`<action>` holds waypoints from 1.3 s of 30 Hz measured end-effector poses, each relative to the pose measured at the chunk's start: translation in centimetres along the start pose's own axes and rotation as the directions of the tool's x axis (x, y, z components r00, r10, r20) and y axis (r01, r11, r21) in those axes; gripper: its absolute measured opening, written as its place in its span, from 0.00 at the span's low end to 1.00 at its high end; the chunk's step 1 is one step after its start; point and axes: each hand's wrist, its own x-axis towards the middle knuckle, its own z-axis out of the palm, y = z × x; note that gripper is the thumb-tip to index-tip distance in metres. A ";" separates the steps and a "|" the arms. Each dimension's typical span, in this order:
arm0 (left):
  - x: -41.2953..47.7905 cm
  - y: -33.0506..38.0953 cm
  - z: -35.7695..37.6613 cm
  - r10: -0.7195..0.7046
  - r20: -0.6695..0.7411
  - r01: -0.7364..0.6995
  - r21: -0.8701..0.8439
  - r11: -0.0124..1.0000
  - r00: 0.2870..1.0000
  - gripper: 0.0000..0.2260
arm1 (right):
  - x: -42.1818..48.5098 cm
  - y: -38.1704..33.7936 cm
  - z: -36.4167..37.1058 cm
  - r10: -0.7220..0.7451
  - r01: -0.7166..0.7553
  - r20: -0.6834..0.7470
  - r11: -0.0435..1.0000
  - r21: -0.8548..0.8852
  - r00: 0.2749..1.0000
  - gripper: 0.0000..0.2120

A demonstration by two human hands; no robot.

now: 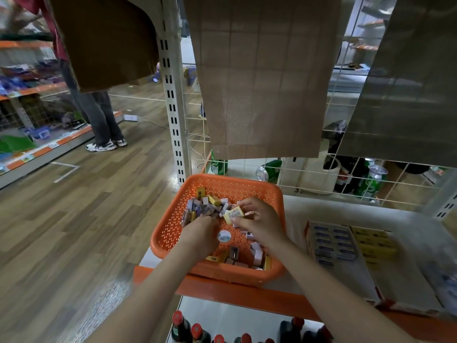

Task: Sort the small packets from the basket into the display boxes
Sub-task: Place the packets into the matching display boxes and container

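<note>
Many packets (pixel 206 206) lie in the basket (pixel 166 233) and the boxes (pixel 332 246) beside it look partly full, so lots is left; the right hand (pixel 258 220) pinches a yellow packet (pixel 235 214), the left hand (pixel 199 235) curls down among them, and I cannot tell if it holds one.

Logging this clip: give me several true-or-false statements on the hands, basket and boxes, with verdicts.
The basket is orange. True.
The right hand pinches a yellow packet. True.
The left hand rests on the display boxes. False: it is in the basket, among the packets.
The display boxes stand left of the basket. False: they stand to its right.
Red-capped bottles stand on the shelf below. True.
</note>
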 end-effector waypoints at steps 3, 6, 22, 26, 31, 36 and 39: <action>0.2 -0.2 0.2 -0.019 0.124 0.020 -0.005 1.000 0.992 0.08 | -0.1 -0.2 -0.1 -0.054 0.056 -0.036 0.997 0.048 0.998 0.09; 0.6 -0.4 0.5 -0.005 0.239 0.007 -0.006 1.000 0.971 0.10 | 0.0 -0.1 -0.1 -0.056 0.061 -0.063 0.994 0.094 0.996 0.07; 0.4 0.2 -0.5 0.176 0.396 -0.084 -0.240 0.967 0.901 0.09 | 0.3 0.6 0.1 -0.047 0.048 -0.141 0.999 0.001 0.989 0.12; 0.2 0.5 -0.6 0.180 0.384 -0.094 -0.232 0.968 0.906 0.09 | 0.2 0.5 0.1 -0.068 0.066 -0.116 0.998 -0.024 0.991 0.15; 0.0 0.4 -0.9 0.100 0.157 -0.063 -0.229 0.971 0.983 0.13 | 0.2 0.7 0.1 -0.103 0.103 -0.136 0.995 -0.004 0.985 0.16; -0.6 0.9 -2.2 0.101 -0.063 -0.115 -0.275 0.955 0.993 0.13 | 0.0 0.4 -0.7 -0.136 0.131 -0.167 0.990 -0.041 0.976 0.17; -1.0 1.9 -3.0 0.167 -0.127 -0.191 -0.211 0.958 0.978 0.13 | -0.5 0.2 -2.0 -0.192 0.178 -0.161 0.979 -0.097 0.968 0.17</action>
